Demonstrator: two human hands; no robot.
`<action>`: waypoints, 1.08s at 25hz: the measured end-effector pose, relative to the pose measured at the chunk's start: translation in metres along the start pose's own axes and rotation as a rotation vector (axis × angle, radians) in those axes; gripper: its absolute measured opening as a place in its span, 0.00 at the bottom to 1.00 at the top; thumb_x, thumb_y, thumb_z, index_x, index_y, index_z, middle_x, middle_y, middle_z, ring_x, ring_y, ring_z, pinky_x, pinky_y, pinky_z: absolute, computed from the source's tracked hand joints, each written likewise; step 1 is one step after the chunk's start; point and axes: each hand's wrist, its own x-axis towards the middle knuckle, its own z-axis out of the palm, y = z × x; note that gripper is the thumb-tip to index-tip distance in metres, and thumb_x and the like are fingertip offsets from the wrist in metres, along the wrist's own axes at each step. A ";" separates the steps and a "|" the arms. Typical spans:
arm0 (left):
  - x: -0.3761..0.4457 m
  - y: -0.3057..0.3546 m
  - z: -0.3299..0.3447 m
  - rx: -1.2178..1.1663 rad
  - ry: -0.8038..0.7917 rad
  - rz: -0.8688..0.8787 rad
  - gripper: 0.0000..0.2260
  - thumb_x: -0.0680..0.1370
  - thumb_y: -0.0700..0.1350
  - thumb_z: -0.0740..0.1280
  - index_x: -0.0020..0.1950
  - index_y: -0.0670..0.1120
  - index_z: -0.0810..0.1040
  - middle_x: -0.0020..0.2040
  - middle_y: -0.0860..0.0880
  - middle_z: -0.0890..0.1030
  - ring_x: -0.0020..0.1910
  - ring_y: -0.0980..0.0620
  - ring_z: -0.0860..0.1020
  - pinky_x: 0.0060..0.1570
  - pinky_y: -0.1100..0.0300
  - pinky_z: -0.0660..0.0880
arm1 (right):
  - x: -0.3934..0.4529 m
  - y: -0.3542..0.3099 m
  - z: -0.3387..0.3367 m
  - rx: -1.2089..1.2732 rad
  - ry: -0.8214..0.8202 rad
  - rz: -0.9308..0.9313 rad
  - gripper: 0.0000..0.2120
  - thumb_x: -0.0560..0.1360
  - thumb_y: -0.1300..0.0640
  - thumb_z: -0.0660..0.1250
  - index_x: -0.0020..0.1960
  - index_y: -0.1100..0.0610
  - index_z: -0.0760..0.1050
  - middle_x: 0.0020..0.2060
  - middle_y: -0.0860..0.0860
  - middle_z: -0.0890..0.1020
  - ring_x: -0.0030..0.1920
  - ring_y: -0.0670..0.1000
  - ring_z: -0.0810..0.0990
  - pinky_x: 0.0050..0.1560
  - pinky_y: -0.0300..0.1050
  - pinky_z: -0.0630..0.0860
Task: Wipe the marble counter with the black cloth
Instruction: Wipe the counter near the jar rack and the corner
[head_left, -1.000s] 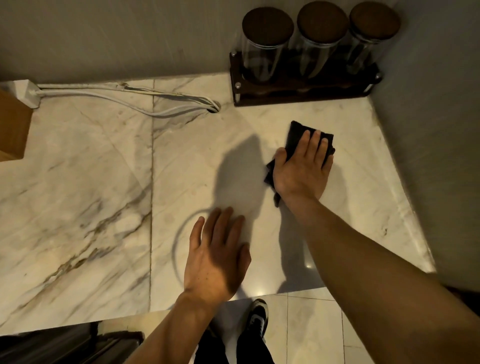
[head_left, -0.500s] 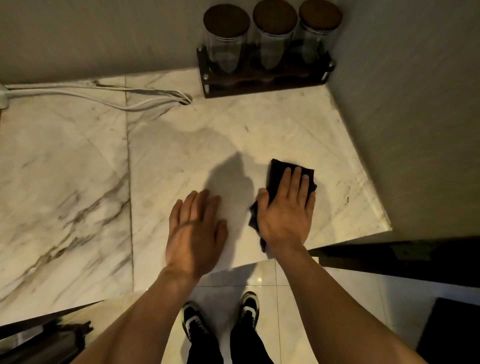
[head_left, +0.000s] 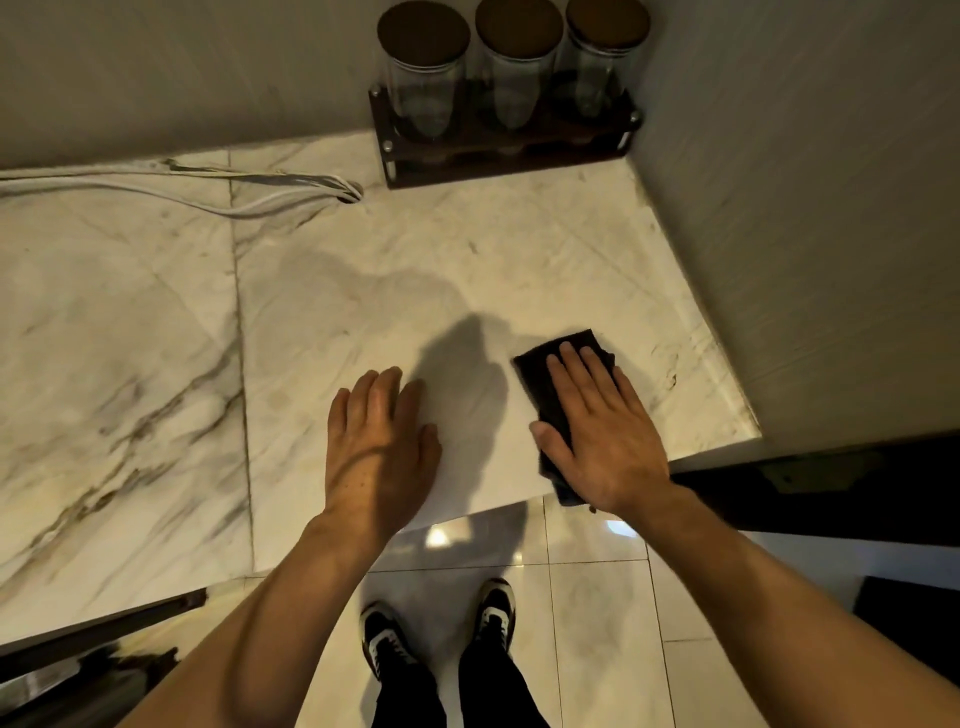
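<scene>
The white marble counter (head_left: 130, 332) with grey-brown veins fills the middle of the view. A folded black cloth (head_left: 545, 376) lies near its front right edge, one corner hanging over the edge. My right hand (head_left: 602, 436) lies flat on the cloth and presses it onto the marble, covering most of it. My left hand (head_left: 376, 447) rests flat on the bare counter to the left of the cloth, fingers together, holding nothing.
A dark wooden rack (head_left: 506, 150) with three lidded glass jars stands in the back right corner. White cables (head_left: 208, 192) run along the back wall. A wall (head_left: 805, 234) bounds the counter on the right. Tiled floor and shoes (head_left: 441, 634) show below.
My right hand has drawn the cloth from near the jar rack back to the counter's front edge. The left hand stayed flat on the counter.
</scene>
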 end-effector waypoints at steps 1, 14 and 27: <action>0.001 0.002 0.000 0.005 0.008 -0.006 0.21 0.75 0.49 0.59 0.62 0.38 0.76 0.62 0.37 0.76 0.61 0.34 0.72 0.62 0.38 0.69 | 0.001 0.008 -0.002 -0.035 -0.012 -0.059 0.33 0.79 0.38 0.44 0.78 0.55 0.45 0.77 0.51 0.47 0.77 0.49 0.42 0.75 0.50 0.41; 0.024 0.021 0.014 -0.003 -0.038 0.031 0.20 0.77 0.49 0.61 0.65 0.40 0.75 0.65 0.37 0.75 0.65 0.35 0.72 0.64 0.37 0.68 | 0.067 0.039 -0.017 -0.074 -0.033 -0.223 0.33 0.78 0.39 0.45 0.78 0.53 0.48 0.78 0.50 0.51 0.77 0.49 0.45 0.75 0.49 0.44; 0.023 0.025 0.010 -0.021 -0.041 0.014 0.20 0.77 0.49 0.63 0.66 0.41 0.75 0.67 0.38 0.75 0.67 0.35 0.70 0.67 0.39 0.63 | 0.162 0.028 -0.026 -0.024 0.015 -0.083 0.32 0.79 0.39 0.44 0.78 0.52 0.44 0.78 0.50 0.47 0.77 0.49 0.42 0.76 0.50 0.42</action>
